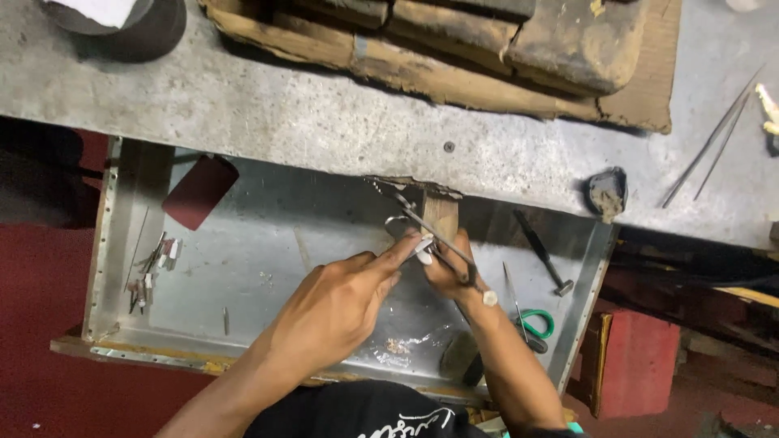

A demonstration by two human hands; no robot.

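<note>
Head view: both hands meet at a wooden peg (441, 217) jutting from the grey tabletop (324, 122) over an open metal drawer (268, 243). Left hand (337, 308) pinches a small metal ring (399, 225) against the peg, fingers (402, 247) clenched on it. Right hand (450, 272) grips a thin saw frame (434, 231), whose blade end crosses just above the ring. Hammer (542, 251), green scissors (535, 324) and small bits (150, 272) lie in the drawer. Two files (710, 146) rest on the tabletop.
</note>
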